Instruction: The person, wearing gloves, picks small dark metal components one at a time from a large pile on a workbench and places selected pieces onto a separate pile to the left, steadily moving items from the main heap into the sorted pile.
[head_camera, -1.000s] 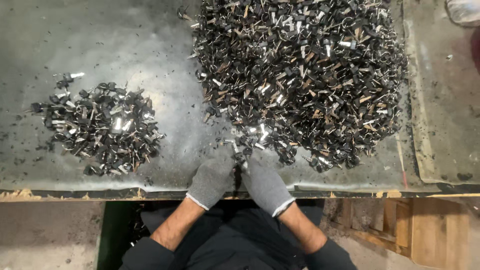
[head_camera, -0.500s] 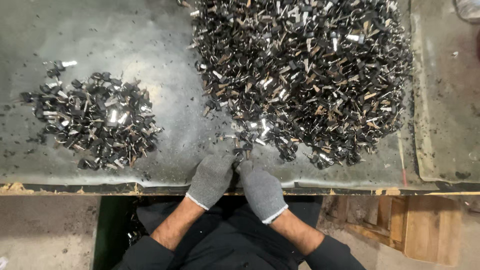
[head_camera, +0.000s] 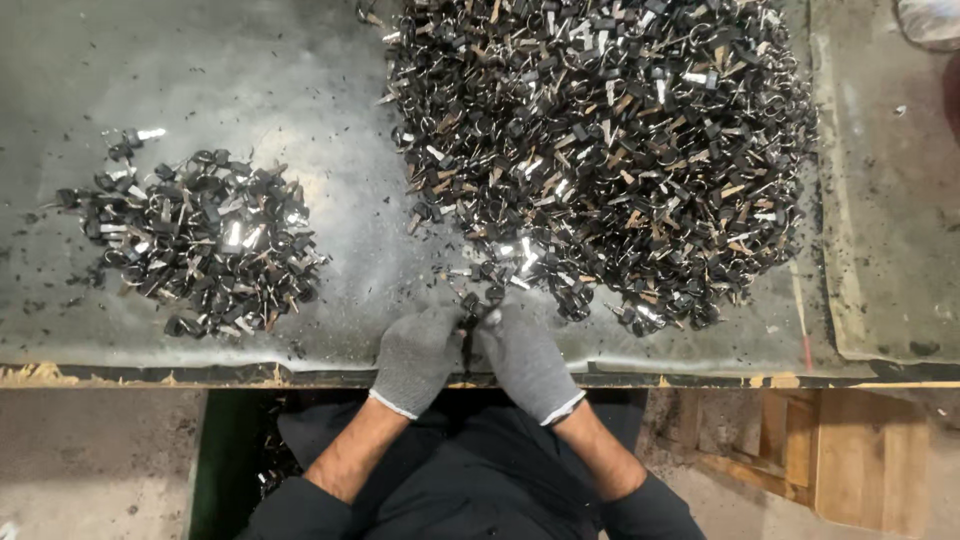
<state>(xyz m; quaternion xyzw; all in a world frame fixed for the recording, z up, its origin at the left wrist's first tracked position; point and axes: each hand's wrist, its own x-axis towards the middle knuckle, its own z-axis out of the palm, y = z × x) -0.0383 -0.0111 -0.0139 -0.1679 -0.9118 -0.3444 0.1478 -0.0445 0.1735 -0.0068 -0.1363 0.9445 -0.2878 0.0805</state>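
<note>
- A small dark metal piece (head_camera: 468, 305) sits low in the middle of the frame, pinched between the fingertips of both hands, just off the near fringe of the big heap.
- The left hand (head_camera: 418, 358), in a grey knit glove, lies palm down with its fingers curled inward, closing on the piece from the left.
- The right hand (head_camera: 525, 362), gloved the same way, mirrors it from the right; the two sets of fingertips meet over the piece, thumbs almost touching.
- Both forearms come up from the bottom centre of the frame, bare between glove cuff and dark sleeve, and angle toward each other.
- The large pile (head_camera: 600, 150) of black and bright metal parts fills the upper centre and right of the frame, its lower edge just above the hands.
- A smaller pile (head_camera: 200, 245) of similar parts lies at the left, well apart from the hands.
- Everything rests on a grey, dusty worktable (head_camera: 300, 80), strewn with dark flecks.
- A wooden pallet (head_camera: 830, 450) shows at the lower right, below the table edge.
</note>
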